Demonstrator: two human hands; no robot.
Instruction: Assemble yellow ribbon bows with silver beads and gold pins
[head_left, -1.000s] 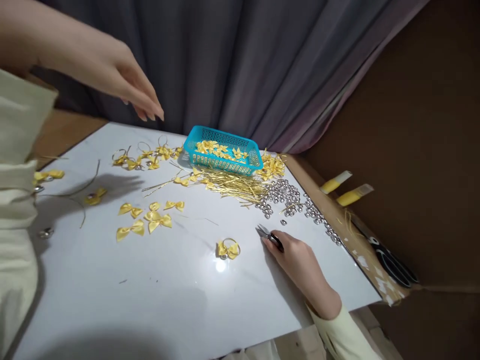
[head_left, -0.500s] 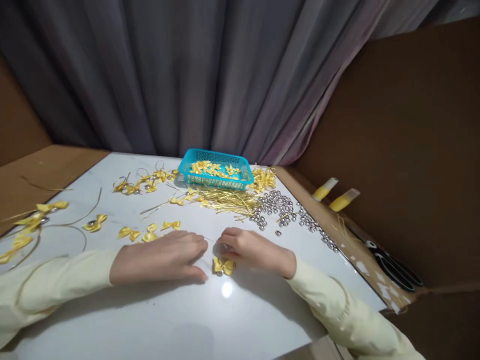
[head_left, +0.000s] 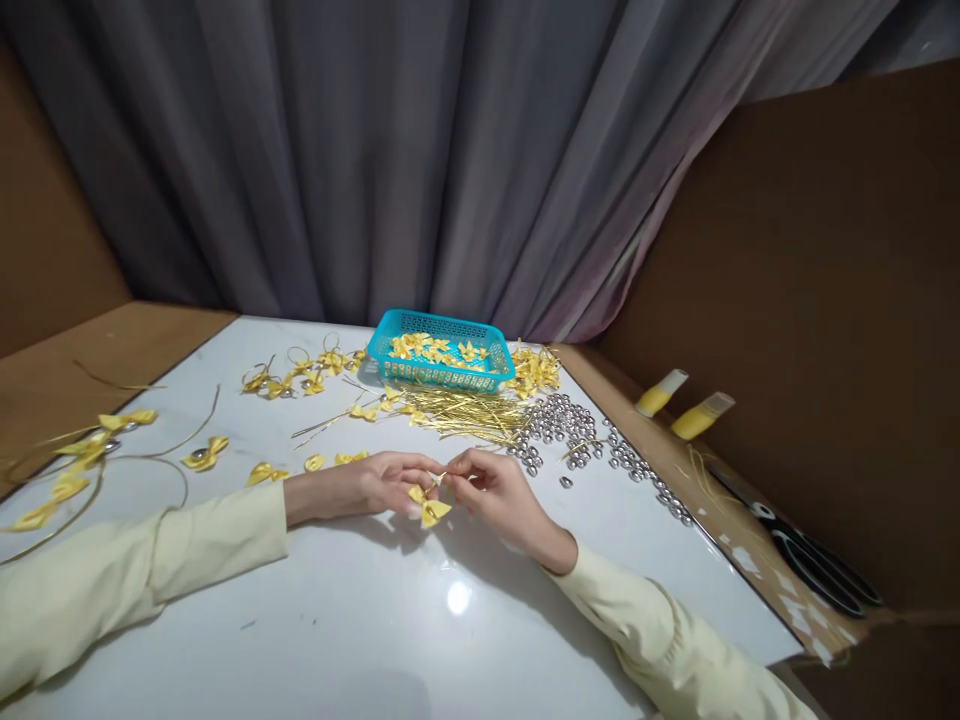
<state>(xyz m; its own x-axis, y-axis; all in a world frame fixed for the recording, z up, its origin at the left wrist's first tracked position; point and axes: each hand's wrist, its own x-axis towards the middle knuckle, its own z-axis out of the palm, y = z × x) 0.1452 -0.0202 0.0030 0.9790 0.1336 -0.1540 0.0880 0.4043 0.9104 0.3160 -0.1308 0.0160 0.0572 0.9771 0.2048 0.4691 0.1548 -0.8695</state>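
Note:
Both of my hands meet above the white table, in the middle of the view. A small yellow ribbon bow (head_left: pixel 433 512) hangs at the fingertips of my left hand (head_left: pixel 382 483), which is closed on it. From the other side, my right hand (head_left: pixel 501 497) pinches at a small pale bit just above the bow, with thumb and fingers pressed together. What exactly it grips is too small to make out. Other yellow bows (head_left: pixel 266 474) lie beyond my left wrist, partly covered by it.
A turquoise basket (head_left: pixel 442 378) of yellow bows stands at the back. Before it lie gold twist ties (head_left: pixel 472 415) and, to their right, many silver rings (head_left: pixel 559 420). Finished-looking bows with cords (head_left: pixel 90 450) lie left. Scissors (head_left: pixel 810 560) and two yellow-filled tubes (head_left: pixel 701 415) rest on the right ledge.
The bow that lay on the table by my right hand is now lifted between both hands. My left hand has moved right and closed on it. The view has shifted slightly.

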